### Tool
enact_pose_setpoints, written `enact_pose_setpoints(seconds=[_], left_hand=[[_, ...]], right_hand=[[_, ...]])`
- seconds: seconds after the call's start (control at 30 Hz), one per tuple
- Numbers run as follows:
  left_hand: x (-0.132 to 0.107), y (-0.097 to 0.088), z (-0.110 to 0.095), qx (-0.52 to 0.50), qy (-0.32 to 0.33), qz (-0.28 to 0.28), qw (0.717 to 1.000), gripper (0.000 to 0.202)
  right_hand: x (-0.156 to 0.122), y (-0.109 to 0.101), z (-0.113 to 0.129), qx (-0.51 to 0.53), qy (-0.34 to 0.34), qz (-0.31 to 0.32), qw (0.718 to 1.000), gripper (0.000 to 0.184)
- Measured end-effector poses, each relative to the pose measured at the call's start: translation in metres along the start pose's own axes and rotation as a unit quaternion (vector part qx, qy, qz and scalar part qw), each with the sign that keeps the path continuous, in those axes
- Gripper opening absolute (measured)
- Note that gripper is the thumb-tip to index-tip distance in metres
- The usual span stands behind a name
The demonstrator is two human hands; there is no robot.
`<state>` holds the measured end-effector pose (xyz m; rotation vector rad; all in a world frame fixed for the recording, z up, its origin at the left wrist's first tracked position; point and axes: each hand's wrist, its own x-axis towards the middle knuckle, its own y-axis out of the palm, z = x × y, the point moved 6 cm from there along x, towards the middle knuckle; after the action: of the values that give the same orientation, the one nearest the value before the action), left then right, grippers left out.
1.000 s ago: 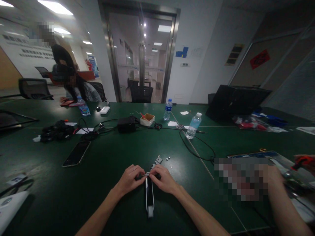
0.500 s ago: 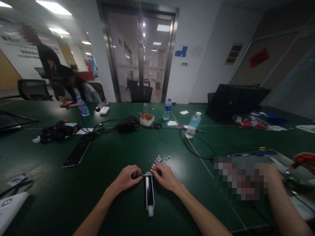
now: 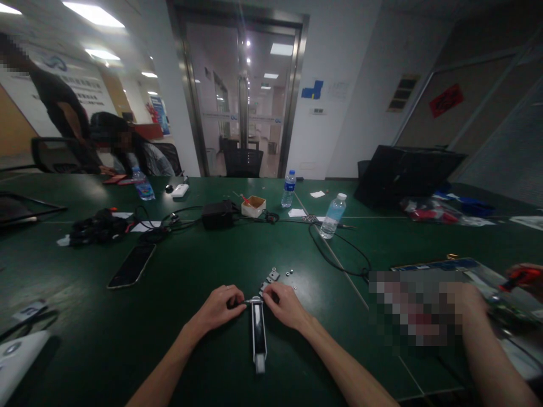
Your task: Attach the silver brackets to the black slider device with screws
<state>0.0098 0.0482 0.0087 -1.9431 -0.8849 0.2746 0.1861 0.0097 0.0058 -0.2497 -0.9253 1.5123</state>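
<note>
On my feed, the left hand (image 3: 218,308) pinches a small metal part (image 3: 245,302) above a slim black device (image 3: 258,333); the right hand (image 3: 286,305) sits beside it, grip unclear.

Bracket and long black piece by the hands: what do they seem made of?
The bracket looks like bare grey metal, steel or aluminium perhaps, from its dull sheen. The long black piece by the left hand and right hand looks like glossy plastic or coated metal, with a pale end.
</note>
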Motion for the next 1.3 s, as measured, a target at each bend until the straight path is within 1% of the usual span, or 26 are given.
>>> enact_pose_setpoints(seconds=[0.13, 0.27, 0.53, 0.87, 1.07, 1.17, 1.3], left_hand=[[0.000, 0.001, 0.001, -0.011, 0.014, -0.010, 1.000, 0.010], [0.000, 0.004, 0.001, -0.014, 0.011, -0.001, 1.000, 0.011], [0.001, 0.003, -0.008, -0.016, 0.013, 0.003, 1.000, 0.013], [0.000, 0.009, -0.004, -0.007, 0.011, 0.011, 1.000, 0.013], [0.002, 0.012, -0.002, 0.009, -0.014, 0.040, 0.999, 0.014], [0.002, 0.011, -0.003, 0.012, -0.022, 0.046, 0.999, 0.014], [0.002, 0.009, -0.005, 0.005, -0.032, 0.054, 0.998, 0.015]], right_hand=[[0.000, 0.000, 0.000, 0.003, 0.000, -0.005, 1.000, 0.014], [0.000, -0.001, 0.001, 0.008, 0.000, -0.006, 1.000, 0.014], [-0.001, 0.000, 0.000, 0.011, -0.008, -0.008, 1.000, 0.014], [0.000, -0.001, 0.002, 0.017, -0.012, 0.002, 1.000, 0.014], [0.000, 0.001, 0.001, 0.010, -0.015, 0.000, 1.000, 0.015], [0.000, 0.000, 0.000, 0.005, -0.017, 0.000, 1.000, 0.014], [0.003, -0.011, -0.008, -0.021, -0.004, -0.019, 1.000, 0.016]])
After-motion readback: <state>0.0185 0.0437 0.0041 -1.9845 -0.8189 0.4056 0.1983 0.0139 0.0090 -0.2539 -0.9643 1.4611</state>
